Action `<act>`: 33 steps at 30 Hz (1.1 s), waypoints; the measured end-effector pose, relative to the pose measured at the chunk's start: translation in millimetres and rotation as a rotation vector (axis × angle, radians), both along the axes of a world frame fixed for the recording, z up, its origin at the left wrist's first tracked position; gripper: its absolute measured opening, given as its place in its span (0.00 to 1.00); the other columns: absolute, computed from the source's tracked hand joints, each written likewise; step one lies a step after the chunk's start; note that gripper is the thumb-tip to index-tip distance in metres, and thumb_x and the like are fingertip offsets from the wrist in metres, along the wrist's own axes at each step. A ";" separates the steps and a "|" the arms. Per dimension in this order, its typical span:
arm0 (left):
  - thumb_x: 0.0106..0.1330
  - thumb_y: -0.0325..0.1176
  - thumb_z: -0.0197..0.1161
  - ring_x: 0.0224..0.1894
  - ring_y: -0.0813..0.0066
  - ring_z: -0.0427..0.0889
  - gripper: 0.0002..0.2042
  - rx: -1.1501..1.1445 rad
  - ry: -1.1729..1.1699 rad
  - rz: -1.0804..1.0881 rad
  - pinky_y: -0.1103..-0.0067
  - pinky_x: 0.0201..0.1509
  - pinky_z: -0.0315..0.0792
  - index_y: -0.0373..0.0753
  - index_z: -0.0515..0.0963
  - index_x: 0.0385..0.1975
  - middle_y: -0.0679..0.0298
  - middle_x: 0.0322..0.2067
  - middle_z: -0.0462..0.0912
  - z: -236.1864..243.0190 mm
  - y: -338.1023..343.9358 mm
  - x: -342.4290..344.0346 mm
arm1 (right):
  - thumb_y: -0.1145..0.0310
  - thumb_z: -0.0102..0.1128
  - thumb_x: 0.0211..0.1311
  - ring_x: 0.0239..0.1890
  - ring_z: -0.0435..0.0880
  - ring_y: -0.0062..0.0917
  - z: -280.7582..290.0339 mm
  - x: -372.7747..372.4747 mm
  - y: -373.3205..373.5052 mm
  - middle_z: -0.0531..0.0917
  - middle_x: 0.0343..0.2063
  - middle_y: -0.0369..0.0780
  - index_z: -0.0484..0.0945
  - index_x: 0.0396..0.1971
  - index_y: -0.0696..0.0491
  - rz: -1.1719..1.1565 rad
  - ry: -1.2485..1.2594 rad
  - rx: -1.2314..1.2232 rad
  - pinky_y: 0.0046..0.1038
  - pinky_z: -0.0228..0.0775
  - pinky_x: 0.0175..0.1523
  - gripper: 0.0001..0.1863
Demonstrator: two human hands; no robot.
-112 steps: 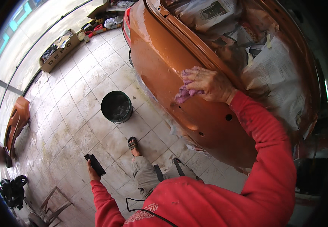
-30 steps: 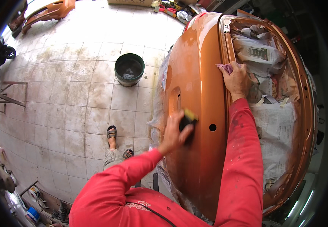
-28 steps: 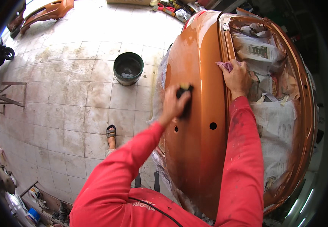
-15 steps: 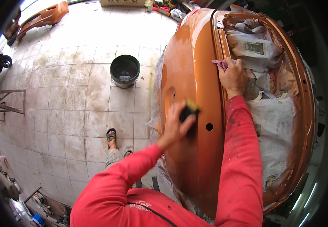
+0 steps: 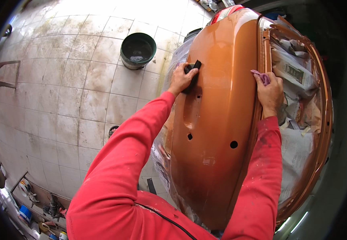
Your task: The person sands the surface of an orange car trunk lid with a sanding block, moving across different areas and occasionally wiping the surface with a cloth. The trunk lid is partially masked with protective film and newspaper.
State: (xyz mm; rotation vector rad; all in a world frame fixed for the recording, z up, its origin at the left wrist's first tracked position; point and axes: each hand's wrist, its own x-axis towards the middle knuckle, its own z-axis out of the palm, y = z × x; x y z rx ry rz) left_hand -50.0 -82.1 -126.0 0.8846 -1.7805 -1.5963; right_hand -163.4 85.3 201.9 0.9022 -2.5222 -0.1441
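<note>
My left hand (image 5: 180, 80) grips a dark block (image 5: 194, 73) against the upper left part of an orange car panel (image 5: 217, 112), just above a recess with small holes. My right hand (image 5: 271, 94) has a crumpled pink-purple cloth (image 5: 264, 79) in its bent fingers and rests on the panel's right edge, beside the rear window opening. That opening is stuffed and covered with masking paper (image 5: 295, 156). A round dark hole sits lower on the panel, left of my right forearm. Plastic sheeting hangs along the panel's left side.
A dark green bucket (image 5: 149, 44) with liquid stands on the tiled floor (image 5: 69, 112), left of the car. A metal stand (image 5: 5, 76) is at the far left. Tins, tape rolls and tools (image 5: 25, 212) crowd the lower left corner. A red tail lamp (image 5: 225, 12) tops the car.
My left hand, earlier off the car with the block, then moving over the panel, is now higher up it. My right hand shifted from the panel's middle to its edge. The view has shifted.
</note>
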 end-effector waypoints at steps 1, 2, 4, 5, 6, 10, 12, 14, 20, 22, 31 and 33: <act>0.73 0.55 0.72 0.58 0.44 0.85 0.33 0.043 -0.028 0.003 0.61 0.63 0.78 0.30 0.79 0.63 0.41 0.54 0.86 -2.1 -4.5 -3.3 | 0.40 0.78 0.62 0.44 0.89 0.47 -0.4 -0.4 -2.2 0.86 0.41 0.44 0.88 0.41 0.43 0.016 -0.003 -0.005 0.48 0.83 0.44 0.22; 0.73 0.53 0.72 0.60 0.44 0.84 0.32 0.030 -0.042 0.049 0.60 0.65 0.77 0.31 0.78 0.64 0.40 0.56 0.85 -6.1 -3.8 1.7 | 0.41 0.79 0.62 0.43 0.89 0.45 -4.3 1.7 -8.5 0.86 0.39 0.43 0.88 0.40 0.44 0.026 0.012 -0.005 0.47 0.82 0.45 0.22; 0.74 0.50 0.72 0.63 0.44 0.81 0.31 0.012 0.031 0.099 0.60 0.69 0.73 0.32 0.76 0.67 0.41 0.59 0.82 -2.3 45.6 26.2 | 0.42 0.80 0.61 0.43 0.88 0.44 2.1 -1.6 4.7 0.86 0.39 0.43 0.88 0.41 0.45 0.032 0.020 0.007 0.45 0.82 0.45 0.22; 0.74 0.47 0.72 0.64 0.44 0.79 0.31 -0.015 0.108 0.122 0.59 0.71 0.71 0.33 0.74 0.68 0.42 0.61 0.80 1.6 83.9 57.2 | 0.43 0.81 0.61 0.42 0.88 0.44 5.1 -2.1 12.7 0.86 0.39 0.42 0.88 0.41 0.45 0.029 0.024 0.000 0.45 0.82 0.46 0.22; 0.75 0.45 0.71 0.64 0.45 0.79 0.30 0.029 0.113 0.074 0.59 0.71 0.71 0.32 0.73 0.69 0.43 0.61 0.80 8.5 121.5 91.6 | 0.44 0.82 0.60 0.41 0.87 0.41 14.9 3.0 20.0 0.85 0.38 0.41 0.88 0.41 0.46 0.005 0.037 -0.011 0.43 0.81 0.46 0.23; 0.76 0.41 0.70 0.64 0.46 0.79 0.29 0.096 0.019 0.042 0.60 0.71 0.71 0.31 0.74 0.70 0.45 0.60 0.81 21.2 175.5 178.2 | 0.47 0.83 0.61 0.41 0.87 0.38 11.3 -0.3 19.1 0.86 0.37 0.39 0.87 0.41 0.49 0.074 0.022 0.005 0.41 0.81 0.47 0.22; 0.76 0.42 0.71 0.63 0.46 0.80 0.28 0.156 0.096 0.034 0.60 0.70 0.72 0.31 0.75 0.68 0.45 0.59 0.81 4.2 129.2 122.4 | 0.48 0.83 0.61 0.42 0.87 0.37 11.7 -0.4 16.8 0.86 0.38 0.39 0.87 0.41 0.50 0.046 0.003 -0.002 0.41 0.81 0.48 0.22; 0.74 0.47 0.72 0.58 0.45 0.83 0.29 0.145 0.097 0.087 0.60 0.64 0.76 0.30 0.79 0.65 0.42 0.56 0.84 -20.7 44.5 32.8 | 0.48 0.83 0.61 0.42 0.87 0.37 10.1 -1.9 2.8 0.86 0.38 0.39 0.87 0.41 0.51 0.090 0.001 0.001 0.40 0.81 0.48 0.23; 0.74 0.50 0.72 0.68 0.49 0.81 0.32 0.219 0.139 0.058 0.64 0.73 0.72 0.32 0.77 0.69 0.43 0.63 0.83 -46.2 44.8 28.6 | 0.48 0.82 0.63 0.42 0.87 0.39 5.9 -6.7 7.9 0.86 0.39 0.41 0.87 0.42 0.51 0.072 -0.012 0.017 0.39 0.81 0.49 0.23; 0.72 0.43 0.74 0.65 0.48 0.80 0.30 0.303 0.185 0.058 0.60 0.72 0.71 0.32 0.76 0.68 0.46 0.61 0.82 -39.3 114.4 111.4 | 0.48 0.82 0.64 0.42 0.88 0.39 10.8 -5.3 7.8 0.87 0.40 0.41 0.87 0.42 0.52 0.081 -0.010 0.037 0.39 0.81 0.49 0.23; 0.72 0.51 0.74 0.61 0.56 0.85 0.32 0.351 0.179 0.046 0.67 0.66 0.76 0.33 0.79 0.66 0.48 0.57 0.87 -64.9 31.6 32.3 | 0.45 0.80 0.65 0.40 0.87 0.37 6.5 -16.2 3.6 0.86 0.38 0.41 0.87 0.42 0.52 0.107 0.006 0.061 0.39 0.79 0.47 0.24; 0.72 0.50 0.74 0.63 0.55 0.84 0.32 0.378 0.130 0.020 0.67 0.68 0.75 0.33 0.78 0.67 0.47 0.59 0.85 -64.3 35.9 33.7 | 0.45 0.80 0.65 0.39 0.86 0.37 10.6 -16.7 6.8 0.86 0.38 0.41 0.87 0.42 0.53 0.076 -0.006 0.073 0.39 0.79 0.46 0.25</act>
